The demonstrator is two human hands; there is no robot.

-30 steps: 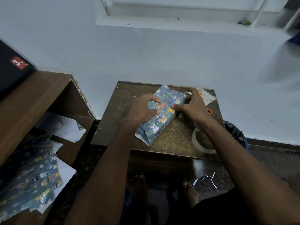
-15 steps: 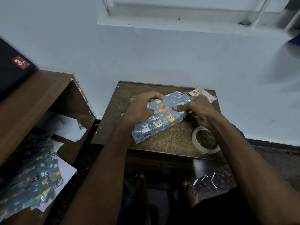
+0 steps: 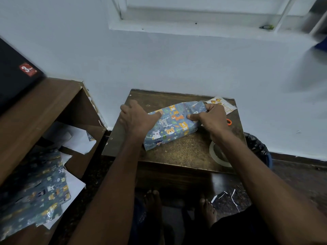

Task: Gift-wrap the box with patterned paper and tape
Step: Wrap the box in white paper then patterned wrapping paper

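the small wooden table [image 3: 177, 154] stands against the wall, and the box [image 3: 172, 127], already covered in blue animal-print paper, lies slanted across its top between both hands. a shelf unit [image 3: 44, 106] to the person's left holds spare sheets of the same paper [image 3: 33, 191]. the roll of tape [image 3: 218, 156] lies on the table near the right forearm, partly hidden by it.

the left hand [image 3: 137, 119] is spread over the box's left end, thumb lying on the top face, pressing it down. the right hand [image 3: 211, 117] pinches the paper at the far right end, fingers curled round the edge and thumb on top.

the step in hand appears to be closing the right end flap. recommended practice: keep the left hand's weight steady so the box does not turn; draw the flap taut before creasing; fold against the box edge; hold the fold with one thumb until the tape is brought over.
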